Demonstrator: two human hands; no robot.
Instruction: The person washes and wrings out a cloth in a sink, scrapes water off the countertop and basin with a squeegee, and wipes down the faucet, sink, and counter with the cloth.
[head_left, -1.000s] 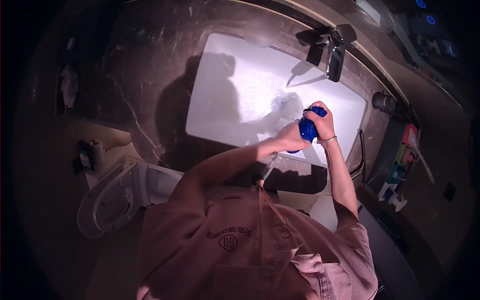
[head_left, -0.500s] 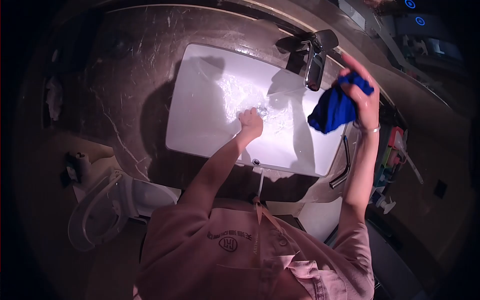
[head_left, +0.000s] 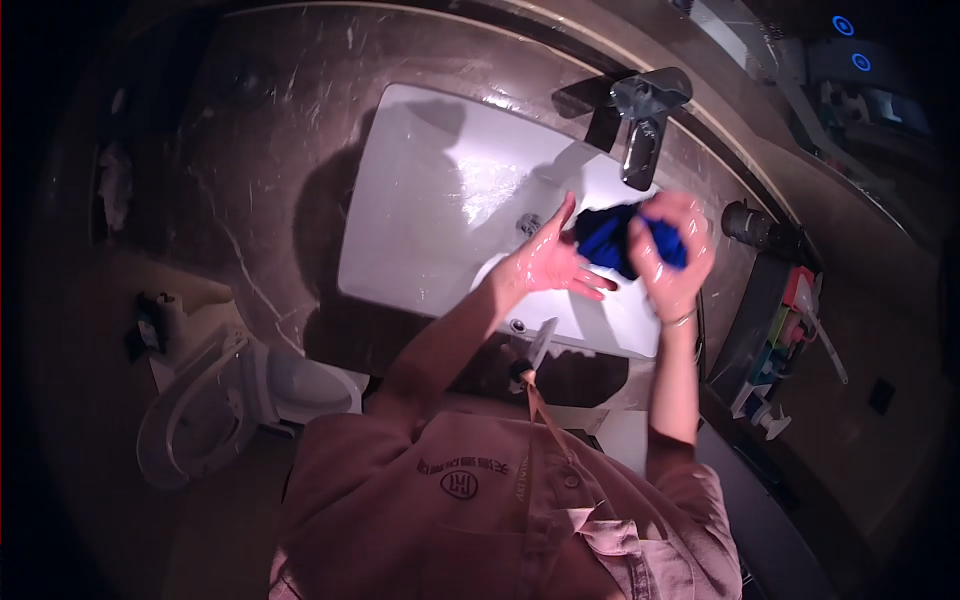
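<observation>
A bunched blue cloth (head_left: 605, 240) hangs above the right part of the white sink (head_left: 400, 200). My right hand (head_left: 676, 250) is wrapped round the cloth's right end, and its fingers look wet. Palm up, my left hand (head_left: 552, 262) is spread at the cloth's left side with nothing held in it; whether its fingertips touch the cloth I cannot tell. The drain (head_left: 529, 225) shows just left of my left thumb. Above the cloth is the dark metal faucet (head_left: 642, 140).
Dark marbled counter (head_left: 260, 170) surrounds the sink. A dark jar (head_left: 745, 224) stands right of the faucet. Beyond the counter's right end are a bin of colourful items (head_left: 790, 320) and a white pump bottle (head_left: 770, 422). A toilet (head_left: 200, 415) is at lower left.
The blue cloth has moved left and down with my right hand, back over the sink. My left hand has lifted from near the drain, shifted right and spread its fingers. Less water shows in the sink.
</observation>
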